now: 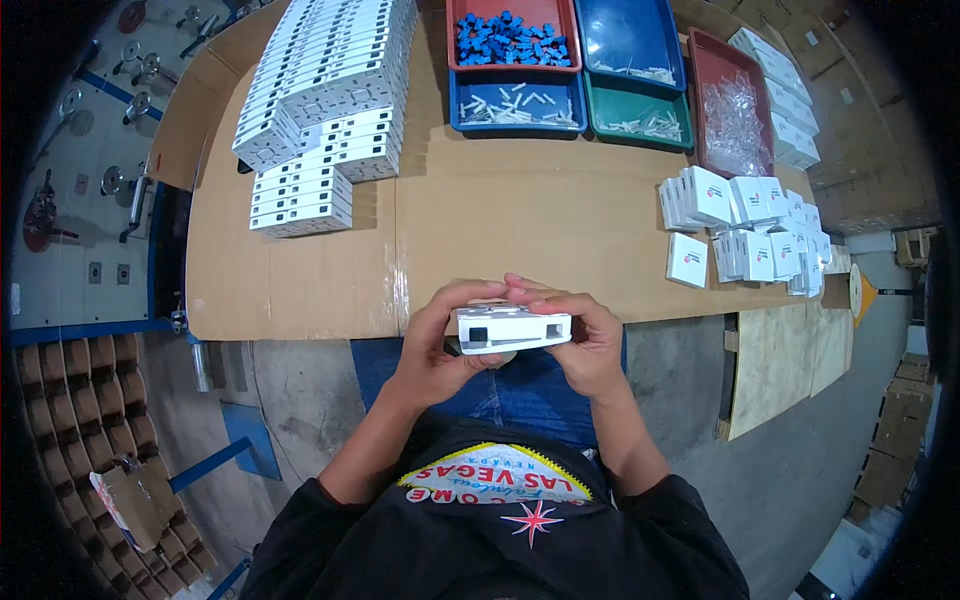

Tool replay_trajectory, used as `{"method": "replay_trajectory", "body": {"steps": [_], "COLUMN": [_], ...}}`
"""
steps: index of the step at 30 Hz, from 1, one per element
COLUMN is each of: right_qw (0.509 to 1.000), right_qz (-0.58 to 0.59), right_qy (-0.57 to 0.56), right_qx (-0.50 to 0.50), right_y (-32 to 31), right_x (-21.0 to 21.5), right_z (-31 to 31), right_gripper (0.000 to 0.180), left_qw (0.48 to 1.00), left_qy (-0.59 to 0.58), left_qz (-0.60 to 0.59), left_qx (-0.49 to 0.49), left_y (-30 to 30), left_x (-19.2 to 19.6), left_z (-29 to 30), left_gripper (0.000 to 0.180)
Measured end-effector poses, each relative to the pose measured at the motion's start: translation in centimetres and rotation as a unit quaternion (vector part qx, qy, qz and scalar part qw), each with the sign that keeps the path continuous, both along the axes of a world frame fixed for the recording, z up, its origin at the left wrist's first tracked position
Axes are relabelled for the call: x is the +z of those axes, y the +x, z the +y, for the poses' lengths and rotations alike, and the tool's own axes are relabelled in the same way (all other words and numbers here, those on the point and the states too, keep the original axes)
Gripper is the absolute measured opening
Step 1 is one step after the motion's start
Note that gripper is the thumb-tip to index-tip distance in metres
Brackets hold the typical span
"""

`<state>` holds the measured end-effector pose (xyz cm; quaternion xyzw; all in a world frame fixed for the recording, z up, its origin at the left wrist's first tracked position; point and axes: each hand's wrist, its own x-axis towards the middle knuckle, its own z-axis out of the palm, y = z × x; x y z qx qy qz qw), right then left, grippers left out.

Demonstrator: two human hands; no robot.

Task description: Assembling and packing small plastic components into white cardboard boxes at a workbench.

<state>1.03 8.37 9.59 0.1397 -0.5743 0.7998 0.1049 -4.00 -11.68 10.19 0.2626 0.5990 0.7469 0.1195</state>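
Both hands, left hand (pixel 432 345) and right hand (pixel 590 340), around seemingly plastic white box (pixel 512 328).

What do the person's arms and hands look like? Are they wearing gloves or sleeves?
No gloves: the left hand and the right hand are bare, with no rings or watch visible. The forearms are bare too. Black sleeves cover the upper arms, part of a black top with a colourful printed design.

The person wears a black top with short sleeves at the bottom of the frame. It has a bright picture on the chest with a red star and yellow edge. Blue jeans cover the legs. Both forearms are bare.
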Motion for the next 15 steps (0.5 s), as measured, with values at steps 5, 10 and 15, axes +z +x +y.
{"method": "replay_trajectory", "body": {"steps": [5, 10, 15], "right_qw": [0.999, 0.999, 0.999], "right_qz": [0.006, -0.013, 0.002], "right_qy": [0.027, 0.023, 0.029], "right_qx": [-0.016, -0.024, -0.021], "right_y": [-0.1, 0.5, 0.5], "right_x": [1.1, 0.8, 0.5], "right_z": [-0.1, -0.1, 0.0], "right_gripper": [0.030, 0.035, 0.036], "left_qw": [0.995, 0.995, 0.995], "left_qy": [0.042, 0.092, 0.094], "left_qz": [0.085, 0.026, 0.029], "left_qx": [-0.010, -0.019, -0.028], "left_y": [-0.4, 0.0, -0.1], "left_x": [0.9, 0.6, 0.2], "left_z": [0.7, 0.9, 0.8], "left_gripper": [0.051, 0.047, 0.046]}}
